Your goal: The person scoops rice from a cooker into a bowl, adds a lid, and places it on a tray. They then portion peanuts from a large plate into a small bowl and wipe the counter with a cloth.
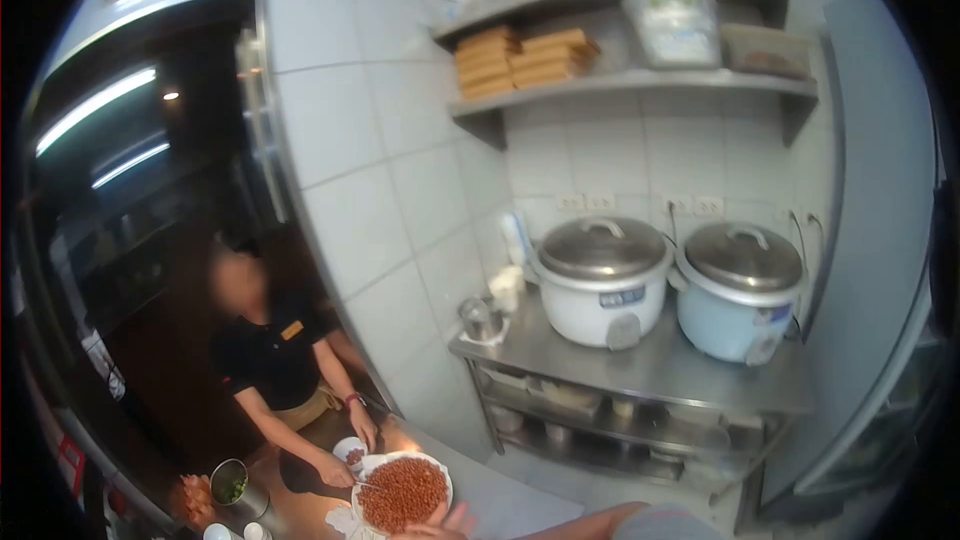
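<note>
At the bottom of the view, one of my hands point(440, 523), apparently my right, lies at the near rim of a white bowl point(449, 488) full of reddish-brown beans or nuts point(405, 492). Its fingers are spread and hold nothing that I can make out. A bare forearm runs from it to a grey sleeve at the lower right. My left hand does not show. Across the counter a person in a dark shirt point(262, 360) holds a spoon in the bowl with one hand and touches a small white bowl point(349, 451) with the other.
Two rice cookers point(603, 290) point(735, 305) stand on a steel table point(560, 360) at the right, below a shelf point(640, 81) with brown packets and tubs. A metal pot point(240, 505) with green pieces stands at the lower left. A tiled wall edges the doorway.
</note>
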A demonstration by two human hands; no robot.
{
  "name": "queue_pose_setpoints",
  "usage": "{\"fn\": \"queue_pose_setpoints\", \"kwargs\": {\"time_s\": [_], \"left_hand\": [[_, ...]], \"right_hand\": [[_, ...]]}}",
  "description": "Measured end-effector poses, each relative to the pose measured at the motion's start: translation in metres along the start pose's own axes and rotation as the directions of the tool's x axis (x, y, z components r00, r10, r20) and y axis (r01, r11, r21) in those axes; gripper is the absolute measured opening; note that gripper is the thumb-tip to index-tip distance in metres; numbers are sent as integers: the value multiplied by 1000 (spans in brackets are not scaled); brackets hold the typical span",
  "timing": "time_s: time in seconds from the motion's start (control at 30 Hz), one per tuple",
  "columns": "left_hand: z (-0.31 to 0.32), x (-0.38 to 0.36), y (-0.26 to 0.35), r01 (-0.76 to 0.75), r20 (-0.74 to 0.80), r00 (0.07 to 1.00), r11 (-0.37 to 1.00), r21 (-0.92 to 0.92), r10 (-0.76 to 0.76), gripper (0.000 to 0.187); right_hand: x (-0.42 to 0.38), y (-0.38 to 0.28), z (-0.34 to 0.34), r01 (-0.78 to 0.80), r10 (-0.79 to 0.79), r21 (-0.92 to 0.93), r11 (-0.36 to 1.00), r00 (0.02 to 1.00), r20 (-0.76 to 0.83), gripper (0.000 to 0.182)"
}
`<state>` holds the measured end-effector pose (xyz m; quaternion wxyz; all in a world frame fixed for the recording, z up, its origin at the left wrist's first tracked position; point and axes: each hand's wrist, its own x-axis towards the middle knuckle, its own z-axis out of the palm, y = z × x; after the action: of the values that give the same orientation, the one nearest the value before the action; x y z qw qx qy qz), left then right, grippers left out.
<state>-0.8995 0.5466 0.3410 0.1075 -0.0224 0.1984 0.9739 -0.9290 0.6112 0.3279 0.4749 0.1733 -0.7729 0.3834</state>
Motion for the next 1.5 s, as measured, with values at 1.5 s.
{"fn": "queue_pose_setpoints", "kwargs": {"time_s": [1.5], "left_hand": [[-25,-120,18,-291,-132,954,938,-189,269,33]], "right_hand": [[-49,157,-92,178,-135,66,982,406,904,49]]}}
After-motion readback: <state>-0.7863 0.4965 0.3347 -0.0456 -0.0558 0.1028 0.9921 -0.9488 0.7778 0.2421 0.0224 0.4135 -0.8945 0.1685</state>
